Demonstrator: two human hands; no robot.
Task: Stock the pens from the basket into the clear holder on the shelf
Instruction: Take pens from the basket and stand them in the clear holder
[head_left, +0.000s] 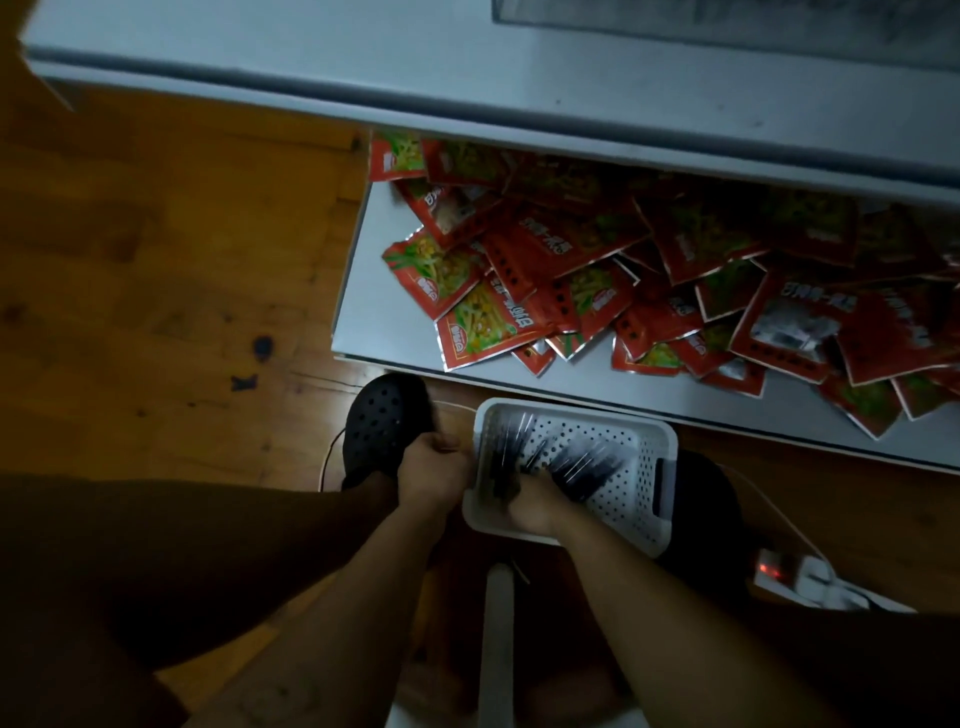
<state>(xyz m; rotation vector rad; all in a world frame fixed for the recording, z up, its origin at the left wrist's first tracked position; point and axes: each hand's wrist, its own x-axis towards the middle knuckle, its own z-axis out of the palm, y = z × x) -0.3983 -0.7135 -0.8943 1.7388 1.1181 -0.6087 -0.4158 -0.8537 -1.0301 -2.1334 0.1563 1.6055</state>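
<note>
Left hand (434, 470) grips basket (571, 410) rim; right hand (535, 501) clutches pens (587, 463) pointing toward shelf (363, 291).

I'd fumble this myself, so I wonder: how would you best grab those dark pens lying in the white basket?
Come down from above, since the basket's walls block the sides. The pens lie flat and roughly side by side, so wrap the fingers round the middle of several barrels at once, across their length, as the right hand seems to do.

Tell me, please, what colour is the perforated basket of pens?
The perforated plastic basket is white, shown best in the head view.
</note>
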